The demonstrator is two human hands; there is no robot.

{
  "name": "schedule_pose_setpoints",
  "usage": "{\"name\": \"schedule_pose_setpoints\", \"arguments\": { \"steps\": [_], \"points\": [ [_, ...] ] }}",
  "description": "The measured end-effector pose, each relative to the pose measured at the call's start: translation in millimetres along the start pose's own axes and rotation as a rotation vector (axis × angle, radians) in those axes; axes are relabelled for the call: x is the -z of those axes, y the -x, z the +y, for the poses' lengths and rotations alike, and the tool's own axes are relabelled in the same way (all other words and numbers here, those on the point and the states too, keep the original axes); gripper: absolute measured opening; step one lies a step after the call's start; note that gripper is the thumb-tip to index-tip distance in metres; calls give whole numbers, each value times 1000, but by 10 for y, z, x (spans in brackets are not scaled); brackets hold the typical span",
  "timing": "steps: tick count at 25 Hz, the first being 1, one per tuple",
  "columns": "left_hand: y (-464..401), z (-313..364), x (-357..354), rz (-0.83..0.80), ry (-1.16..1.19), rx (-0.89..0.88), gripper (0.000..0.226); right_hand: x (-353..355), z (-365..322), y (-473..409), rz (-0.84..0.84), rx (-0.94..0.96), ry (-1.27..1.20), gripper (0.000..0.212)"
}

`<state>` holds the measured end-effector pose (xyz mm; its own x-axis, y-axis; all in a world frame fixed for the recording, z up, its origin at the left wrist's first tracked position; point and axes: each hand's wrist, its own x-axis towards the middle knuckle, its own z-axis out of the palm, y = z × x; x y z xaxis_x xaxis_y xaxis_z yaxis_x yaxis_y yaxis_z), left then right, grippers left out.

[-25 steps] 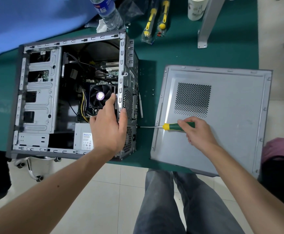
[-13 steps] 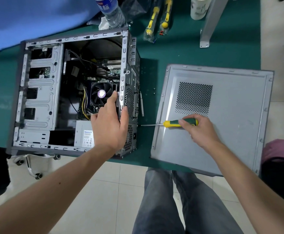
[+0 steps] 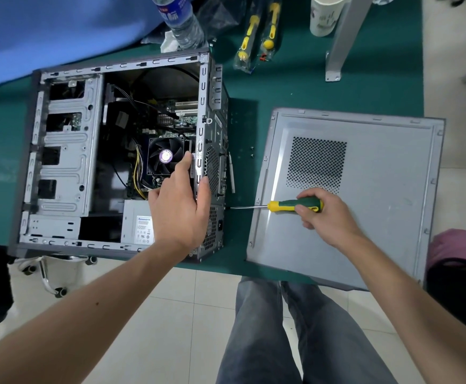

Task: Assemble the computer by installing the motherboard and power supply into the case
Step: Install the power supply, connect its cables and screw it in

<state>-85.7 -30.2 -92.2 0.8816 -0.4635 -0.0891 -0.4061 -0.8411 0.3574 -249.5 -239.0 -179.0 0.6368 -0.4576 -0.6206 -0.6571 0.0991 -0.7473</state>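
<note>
The open grey computer case (image 3: 65,151) lies on its side on the green table. Inside it sit the motherboard (image 3: 171,117) with its black CPU fan (image 3: 165,156) and the grey power supply (image 3: 137,225) at the near right corner. My left hand (image 3: 179,206) grips the case's rear wall above the power supply, thumb outside, fingers inside. My right hand (image 3: 326,214) holds a green and yellow screwdriver (image 3: 293,205) level, its tip touching the rear panel by the power supply.
The removed side panel (image 3: 365,203) lies flat to the right, overhanging the table's near edge. Loose screws (image 3: 251,151) lie between case and panel. A water bottle (image 3: 182,20), bagged screwdrivers (image 3: 256,31), a paper cup (image 3: 326,15) and a metal post (image 3: 345,37) stand at the back.
The screwdriver handle sits a little further right in my right hand's grip, tip still at the rear panel. My left hand keeps its hold on the case.
</note>
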Motion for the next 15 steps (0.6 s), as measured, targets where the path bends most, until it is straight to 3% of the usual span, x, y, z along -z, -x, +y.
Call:
{"name": "schedule_pose_setpoints", "arguments": {
  "steps": [3, 5, 11, 15],
  "points": [
    [-7, -15, -3, 5, -6, 0, 53, -3, 14, 4, -9, -8, 174, 6],
    [13, -24, -8, 11, -9, 3, 53, 0, 23, 33, -74, -38, 254, 16],
    [15, 4, -10, 2, 9, 5, 53, -2, -70, 52, -44, 73, 175, 15],
    [1, -5, -11, 8, 4, 8, 53, -21, -37, 14, -25, -15, 199, 15]
  ]
}}
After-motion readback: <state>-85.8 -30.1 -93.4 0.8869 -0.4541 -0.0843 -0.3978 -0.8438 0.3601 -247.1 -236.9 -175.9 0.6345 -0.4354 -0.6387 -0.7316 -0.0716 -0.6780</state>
